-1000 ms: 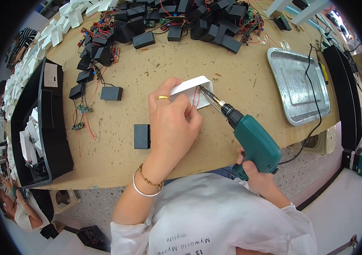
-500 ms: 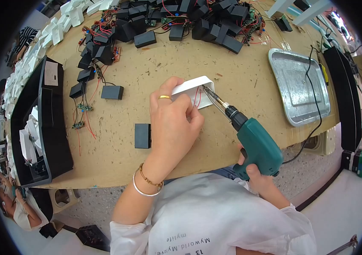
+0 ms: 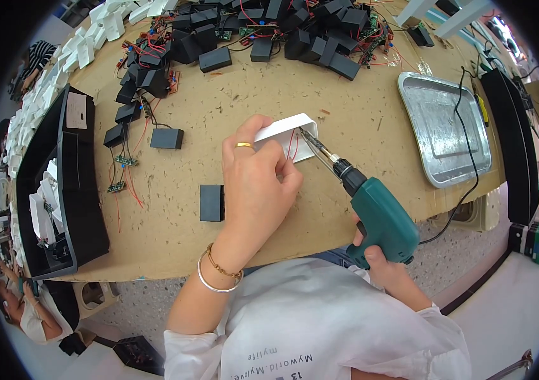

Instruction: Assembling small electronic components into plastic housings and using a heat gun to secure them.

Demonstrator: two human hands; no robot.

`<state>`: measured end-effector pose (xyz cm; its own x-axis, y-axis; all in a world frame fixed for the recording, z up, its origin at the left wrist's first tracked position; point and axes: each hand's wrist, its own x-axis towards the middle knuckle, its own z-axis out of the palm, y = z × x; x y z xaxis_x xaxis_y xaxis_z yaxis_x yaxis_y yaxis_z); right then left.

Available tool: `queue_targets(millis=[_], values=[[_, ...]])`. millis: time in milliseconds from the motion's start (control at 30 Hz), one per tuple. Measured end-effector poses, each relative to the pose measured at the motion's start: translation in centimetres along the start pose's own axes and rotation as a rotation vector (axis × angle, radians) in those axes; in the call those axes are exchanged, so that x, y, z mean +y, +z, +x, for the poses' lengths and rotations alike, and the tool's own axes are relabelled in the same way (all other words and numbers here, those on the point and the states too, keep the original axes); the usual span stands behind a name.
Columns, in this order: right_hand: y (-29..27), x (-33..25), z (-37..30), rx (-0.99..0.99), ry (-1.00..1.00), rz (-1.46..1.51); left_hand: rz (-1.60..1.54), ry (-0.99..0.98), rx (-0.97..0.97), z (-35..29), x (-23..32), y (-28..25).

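Note:
My left hand (image 3: 260,171) is closed on a white plastic casing (image 3: 286,125), tilted so that its hollow inside faces right. Thin red wires (image 3: 292,144) show inside it. In my right hand (image 3: 384,267) is a green pistol-shaped soldering gun (image 3: 383,215), fingers wrapped round its handle. Its metal tip points into the casing near the top of the wires; whether it touches anything there I cannot tell. Beside my left wrist a black rectangular block (image 3: 211,202) lies on the brown tabletop (image 3: 155,234).
Black blocks (image 3: 215,59) with wired circuit boards are heaped at the back. A black bin (image 3: 86,190) holding white parts stands left, near piled white casings (image 3: 82,50). On the right lies a metal tray (image 3: 443,171), crossed by a black cord (image 3: 472,161). Another person (image 3: 41,310) is far left.
The soldering gun in my right hand has shifted very slightly left. My left hand and the casing have barely moved.

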<state>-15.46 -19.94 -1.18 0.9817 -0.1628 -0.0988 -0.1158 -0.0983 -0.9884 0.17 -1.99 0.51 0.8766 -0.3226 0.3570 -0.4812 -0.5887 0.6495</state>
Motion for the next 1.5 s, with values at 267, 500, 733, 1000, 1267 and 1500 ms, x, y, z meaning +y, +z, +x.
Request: queue_targets(millis=[267,500,733,1000,1267,1500], values=[[0.4,-0.4,0.3,0.052,-0.059,-0.011,-0.022,-0.013,-0.005,0.0,0.1,0.0],[0.5,-0.4,0.4,0.054,-0.066,0.038,-0.007,0.005,0.005,0.0,0.0,0.0],[0.6,-0.3,0.3,0.056,-0.062,0.088,-0.02,0.017,0.012,0.0,-0.1,0.1],[0.4,-0.4,0.1,0.061,-0.033,-0.009,-0.013,0.01,0.003,0.1,0.0,0.0],[-0.4,0.1,-0.4,-0.029,0.036,-0.084,-0.015,0.001,0.0,0.0,-0.1,0.0],[-0.5,1.3,-0.8,0.0,-0.107,0.05,-0.009,0.005,-0.006,0.1,-0.1,0.0]])
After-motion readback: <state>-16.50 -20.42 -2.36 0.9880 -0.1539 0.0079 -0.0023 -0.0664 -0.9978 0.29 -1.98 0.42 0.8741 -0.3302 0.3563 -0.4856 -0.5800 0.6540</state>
